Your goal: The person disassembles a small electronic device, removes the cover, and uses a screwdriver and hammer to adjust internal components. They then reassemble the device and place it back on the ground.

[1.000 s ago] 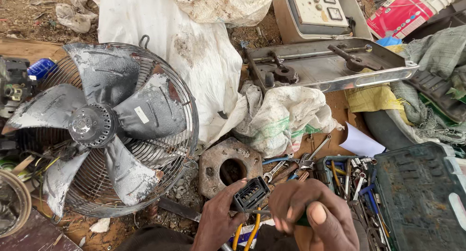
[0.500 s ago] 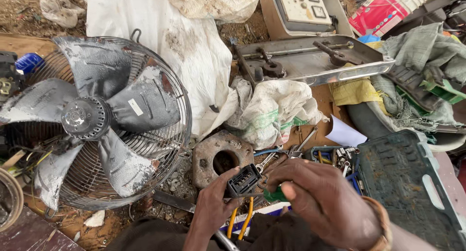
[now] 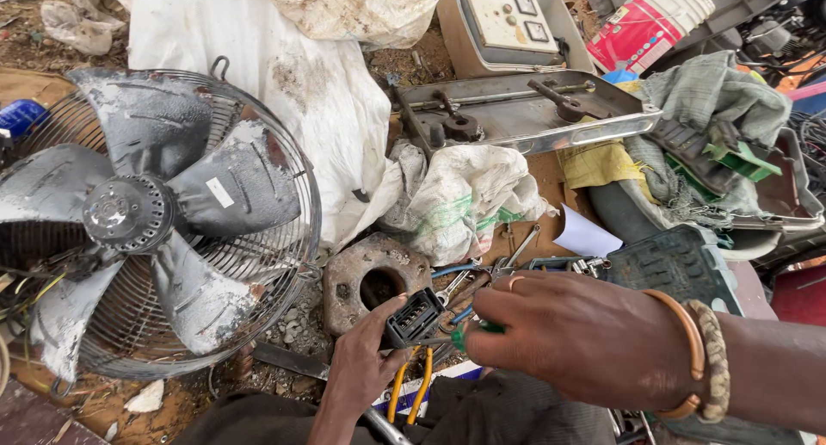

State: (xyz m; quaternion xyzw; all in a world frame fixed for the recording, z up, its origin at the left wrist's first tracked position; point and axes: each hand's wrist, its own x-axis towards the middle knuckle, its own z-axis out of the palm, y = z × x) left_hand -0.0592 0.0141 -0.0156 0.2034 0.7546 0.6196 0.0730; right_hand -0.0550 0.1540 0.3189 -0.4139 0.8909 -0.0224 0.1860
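My left hand (image 3: pixel 366 367) pinches the small black ribbed plastic connector block (image 3: pixel 413 318); my right hand (image 3: pixel 572 337), having swung across, now closes its fingertips on a green-handled tool (image 3: pixel 465 333).

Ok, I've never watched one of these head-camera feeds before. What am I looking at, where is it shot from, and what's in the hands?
There is one view, from a camera worn on the person's head, looking down at their own two bare hands; no machine is involved. The left hand holds a small black connector block with yellow wires hanging beneath it. The right hand, with bracelets at its wrist, pinches something small and green right beside the block; what it is cannot be told. Around them on the dirt ground: a big metal fan in a wire cage on the left, a rusty ring-shaped metal part, white sacks, loose hand tools, a dark tool case and a grey metal tray.
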